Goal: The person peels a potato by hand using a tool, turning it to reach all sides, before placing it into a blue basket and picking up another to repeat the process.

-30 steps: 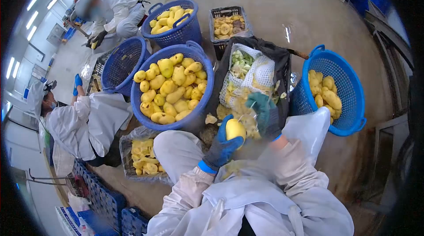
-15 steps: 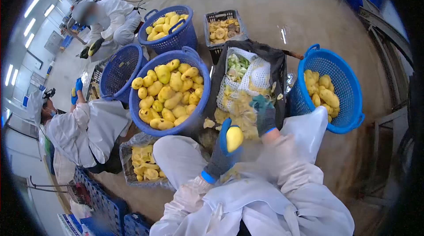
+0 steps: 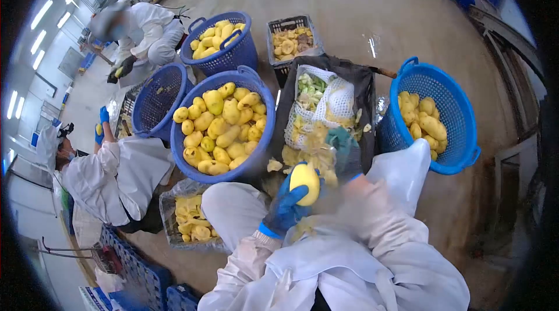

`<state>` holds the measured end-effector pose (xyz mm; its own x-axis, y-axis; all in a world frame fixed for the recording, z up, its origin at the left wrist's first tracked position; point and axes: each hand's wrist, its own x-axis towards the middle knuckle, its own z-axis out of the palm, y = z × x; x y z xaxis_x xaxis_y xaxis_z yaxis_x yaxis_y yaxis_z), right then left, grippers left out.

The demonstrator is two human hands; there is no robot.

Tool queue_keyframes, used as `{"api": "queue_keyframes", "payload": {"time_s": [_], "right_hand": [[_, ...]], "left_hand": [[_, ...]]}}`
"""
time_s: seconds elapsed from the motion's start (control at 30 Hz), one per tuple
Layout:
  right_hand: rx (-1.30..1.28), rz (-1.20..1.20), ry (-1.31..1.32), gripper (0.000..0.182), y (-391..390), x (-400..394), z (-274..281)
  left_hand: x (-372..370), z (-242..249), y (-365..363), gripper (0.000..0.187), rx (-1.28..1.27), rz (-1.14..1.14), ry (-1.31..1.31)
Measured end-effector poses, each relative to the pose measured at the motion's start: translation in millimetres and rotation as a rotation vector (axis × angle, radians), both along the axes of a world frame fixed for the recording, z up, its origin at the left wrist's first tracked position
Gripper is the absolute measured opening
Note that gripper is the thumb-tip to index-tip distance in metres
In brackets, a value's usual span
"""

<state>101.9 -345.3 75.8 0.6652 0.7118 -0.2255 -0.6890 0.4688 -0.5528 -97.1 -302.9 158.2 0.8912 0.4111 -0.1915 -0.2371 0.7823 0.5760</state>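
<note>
My left hand (image 3: 284, 206), in a blue glove, is closed around a smooth yellow mango (image 3: 306, 182), held upright above my lap. To its upper right, my right hand (image 3: 345, 147) wears a dark glove with green fingers, curled closed over the peel-filled crate. Any tool in that hand is too blurred and covered to make out. Beneath it, the black-lined crate (image 3: 364, 93) holds yellow peelings (image 3: 311, 157), white foam netting (image 3: 335, 101) and green scraps.
Left of the crate stands a blue basket (image 3: 263, 136) of mangoes; right, a brighter blue basket (image 3: 463, 130) of yellow mangoes. A crate of scraps (image 3: 192, 218) sits by my left knee. Two co-workers in white (image 3: 116, 171) (image 3: 154, 26) sit at the left.
My left hand has turned the mango, so more of its yellow side shows. My right hand has shifted slightly left and down, nearer to it.
</note>
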Motion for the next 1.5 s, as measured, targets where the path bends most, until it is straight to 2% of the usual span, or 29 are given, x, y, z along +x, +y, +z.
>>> {"api": "queue_keyframes", "payload": {"time_s": [0.03, 0.13, 0.17, 0.23, 0.27, 0.3, 0.33, 0.4, 0.43, 0.53, 0.57, 0.63, 0.67, 0.7, 0.77, 0.8, 0.83, 0.93, 0.97, 1.0, 1.07, 1.1, 1.13, 1.2, 1.23, 1.33, 1.37, 1.43, 1.5], "right_hand": [[-0.230, -0.098, -0.444, 0.032, -0.6, 3.7, 7.4], [-0.139, 0.049, -0.412, 0.027, -1.9, -40.5, 61.1], [-0.223, 0.041, -0.572, 0.026, -1.7, -39.7, 63.2], [-0.167, -0.099, -0.398, 0.026, -8.4, -12.9, 30.0], [-0.131, -0.167, -0.314, 0.026, -3.3, -2.4, 36.6], [-0.239, -0.159, -0.477, 0.025, -13.1, -0.4, 38.8], [-0.246, -0.112, -0.539, 0.028, -24.1, -19.8, 53.6], [-0.216, -0.044, -0.707, 0.033, -18.8, -50.7, 82.0], [-0.274, -0.098, -1.196, 0.032, -16.6, -58.4, 78.4], [-0.302, -0.105, -1.104, 0.021, 5.1, -29.3, 30.5], [-0.228, -0.170, -0.660, 0.021, 9.7, -21.8, 32.6], [-0.102, -0.127, -0.426, 0.024, 1.9, -17.1, 47.5], [-0.047, -0.099, -0.309, 0.025, -2.0, -17.0, 53.7], [-0.100, -0.140, -0.400, 0.029, 1.1, -33.7, 39.3], [-0.067, 0.095, -0.306, 0.031, -2.1, -44.6, 52.6], [-0.049, 0.205, -0.254, 0.032, -5.2, -47.9, 56.6], [-0.220, -0.101, -0.731, 0.033, 8.9, -25.9, 6.9], [-0.227, -0.204, -0.486, 0.032, 5.4, -11.0, 22.0], [-0.248, -0.103, -0.754, 0.033, -1.7, -23.4, 34.0], [-0.239, -0.062, -0.773, 0.032, -1.8, -33.1, 32.6], [-0.207, 0.008, -0.813, 0.029, 3.9, -43.6, 25.3], [-0.471, -0.307, -1.288, 0.026, 11.0, -19.9, -14.6], [-0.354, -0.260, -1.031, 0.026, 7.2, -12.2, -7.1], [-0.129, -0.160, -0.519, 0.026, 0.7, -4.2, 20.4], [-0.426, -0.281, -1.120, 0.026, -1.2, -15.8, 17.1], [-0.312, -0.195, -0.891, 0.026, 7.8, -26.1, 24.9], [-0.273, -0.165, -0.806, 0.026, 7.6, -30.9, 27.1], [-0.226, -0.216, -0.646, 0.027, -1.4, 0.9, 27.1], [-0.201, -0.202, -0.540, 0.027, -9.8, 4.5, 36.5]], "left_hand": [[-0.5, -0.3, 2.7, 0.061, -0.043, -0.008, -0.023], [-4.9, -10.2, -5.1, 0.059, -0.121, -0.031, -0.001], [-3.6, -11.7, -1.9, 0.058, -0.117, -0.043, 0.013], [-4.8, -11.4, 1.0, 0.057, -0.154, -0.039, 0.007], [-4.1, -10.7, 4.5, 0.056, -0.190, -0.030, -0.020], [-7.8, -12.0, 1.2, 0.056, -0.246, -0.015, -0.035], [-5.1, 1.0, 1.0, 0.057, -0.563, 0.050, -0.068], [-1.8, -8.5, -6.3, 0.060, -0.264, 0.126, -0.184], [2.8, -12.3, -8.3, 0.062, -0.128, 0.166, -0.185], [3.4, -14.9, -13.4, 0.066, 0.224, 0.192, 0.080], [-1.2, -12.1, -15.2, 0.066, 0.376, 0.149, 0.119], [0.9, -14.4, -4.0, 0.047, 0.303, 0.161, 0.097], [1.7, -15.9, 1.5, 0.048, 0.267, 0.167, 0.086], [4.1, -24.5, -3.3, 0.049, 0.831, 0.345, 0.100], [6.5, -27.7, -3.8, 0.050, 1.413, 0.466, 0.147], [4.0, -27.8, -1.3, 0.051, 1.425, 0.413, 0.186], [2.6, -30.2, 1.1, 0.053, 1.303, 0.370, 0.225], [-2.5, -43.3, 5.7, 0.059, 0.777, 0.273, 0.295], [-2.3, -38.0, 4.0, 0.060, 0.632, 0.249, 0.297], [1.9, -31.0, 4.6, 0.061, 0.618, 0.228, 0.256], [5.6, -28.0, 5.4, 0.060, 0.960, 0.282, 0.256], [-0.1, -36.3, 3.6, 0.058, 1.309, 0.358, 0.306], [-2.8, -39.8, 5.6, 0.057, 1.666, 0.437, 0.350], [0.7, -17.2, 5.2, 0.046, 1.546, 0.432, 0.334], [1.0, -15.8, 0.2, 0.045, 1.354, 0.378, 0.331], [10.3, -18.7, -0.5, 0.044, 0.563, 0.189, 0.294], [3.5, -17.6, 4.7, 0.065, 1.524, 0.286, 0.431], [1.5, -2.5, 0.4, 0.064, 1.429, 0.319, 0.401], [-3.5, -1.1, 1.9, 0.064, 1.585, 0.389, 0.398]]}}
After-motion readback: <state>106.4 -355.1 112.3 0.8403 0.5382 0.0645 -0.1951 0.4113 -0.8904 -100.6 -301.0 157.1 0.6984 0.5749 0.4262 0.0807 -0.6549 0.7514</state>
